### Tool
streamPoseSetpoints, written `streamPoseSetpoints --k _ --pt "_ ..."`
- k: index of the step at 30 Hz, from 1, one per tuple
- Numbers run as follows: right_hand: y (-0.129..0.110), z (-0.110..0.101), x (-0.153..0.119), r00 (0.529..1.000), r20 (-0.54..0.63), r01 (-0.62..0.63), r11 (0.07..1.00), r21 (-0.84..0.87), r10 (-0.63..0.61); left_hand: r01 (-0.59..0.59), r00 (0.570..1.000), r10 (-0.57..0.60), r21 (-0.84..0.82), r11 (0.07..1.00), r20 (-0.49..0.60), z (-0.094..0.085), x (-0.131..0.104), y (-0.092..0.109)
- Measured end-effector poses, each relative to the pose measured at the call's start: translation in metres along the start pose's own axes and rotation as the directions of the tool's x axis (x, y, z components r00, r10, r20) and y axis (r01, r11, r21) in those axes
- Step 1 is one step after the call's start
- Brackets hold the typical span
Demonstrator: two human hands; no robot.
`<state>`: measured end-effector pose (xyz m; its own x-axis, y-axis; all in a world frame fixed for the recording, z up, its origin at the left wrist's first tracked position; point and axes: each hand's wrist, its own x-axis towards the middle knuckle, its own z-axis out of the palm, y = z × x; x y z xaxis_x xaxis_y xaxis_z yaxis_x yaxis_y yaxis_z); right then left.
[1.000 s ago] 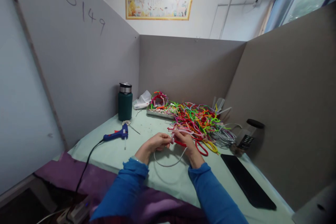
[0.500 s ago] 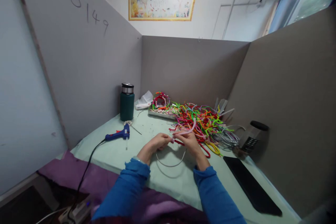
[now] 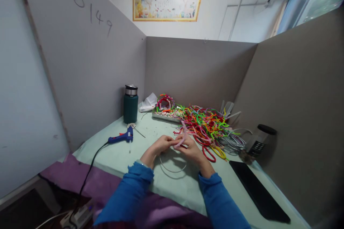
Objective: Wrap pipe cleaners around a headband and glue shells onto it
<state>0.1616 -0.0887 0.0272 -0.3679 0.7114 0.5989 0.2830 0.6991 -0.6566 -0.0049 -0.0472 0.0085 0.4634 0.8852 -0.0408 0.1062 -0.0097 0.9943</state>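
Close together over the table, both hands are closed around the same work. With its fingers pinched, my left hand (image 3: 161,145) grips a thin pale hoop (image 3: 173,171), whose lower arc hangs beneath my hands. My right hand (image 3: 191,149) pinches a pink pipe cleaner (image 3: 184,131), and its free end sticks up above the fingers. The pink strand meets the hoop between my fingertips, where the fingers hide the joint. A heap of colourful pipe cleaners (image 3: 206,121) lies just beyond my right hand.
A blue glue gun (image 3: 122,137) with a black cord lies left, near a dark green bottle (image 3: 130,105). At the back is a metal tray (image 3: 163,116) with finished-looking hoops. To the right are grey wire coils (image 3: 232,145), a clear jar (image 3: 259,143) and a black slab (image 3: 256,189).
The pink pipe cleaner's free end has swung from the right to nearly upright. My right hand has shifted slightly left, and its fingertips are now closer to my left hand.
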Motion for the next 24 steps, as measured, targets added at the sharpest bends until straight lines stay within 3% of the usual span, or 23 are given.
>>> streamPoseSetpoints --k 5,8,10,13,15,17,19,24 --pt "0.000 -0.005 0.002 0.978 -0.116 -0.142 0.962 0.234 0.173 -0.150 0.982 0.150 0.013 0.989 -0.115 0.001 0.002 0.003" --pt "0.008 -0.007 0.003 0.878 -0.313 -0.191 0.865 0.464 0.362 -0.177 0.970 0.166 -0.049 0.983 -0.180 0.001 0.002 0.008" --pt "0.015 -0.005 0.003 0.800 -0.349 -0.259 0.805 0.534 0.489 -0.204 0.964 0.183 -0.096 0.974 -0.192 0.002 0.002 0.010" --pt "0.022 0.004 0.000 0.768 -0.196 -0.452 0.732 0.510 0.610 -0.256 0.944 0.225 -0.105 0.961 -0.243 0.002 0.002 0.012" --pt "0.022 0.015 -0.001 0.790 -0.018 -0.518 0.684 0.514 0.612 -0.281 0.934 0.247 -0.105 0.954 -0.256 0.003 0.002 0.012" --pt "0.019 0.026 -0.002 0.825 0.112 -0.509 0.644 0.571 0.553 -0.280 0.938 0.243 -0.125 0.952 -0.247 0.005 0.001 0.013" --pt "0.017 0.034 -0.001 0.847 0.156 -0.483 0.611 0.627 0.508 -0.278 0.936 0.235 -0.143 0.950 -0.261 0.006 0.000 0.014" --pt "0.016 0.035 0.001 0.819 0.174 -0.496 0.523 0.693 0.547 -0.241 0.954 0.195 -0.197 0.950 -0.227 0.005 -0.001 0.015"
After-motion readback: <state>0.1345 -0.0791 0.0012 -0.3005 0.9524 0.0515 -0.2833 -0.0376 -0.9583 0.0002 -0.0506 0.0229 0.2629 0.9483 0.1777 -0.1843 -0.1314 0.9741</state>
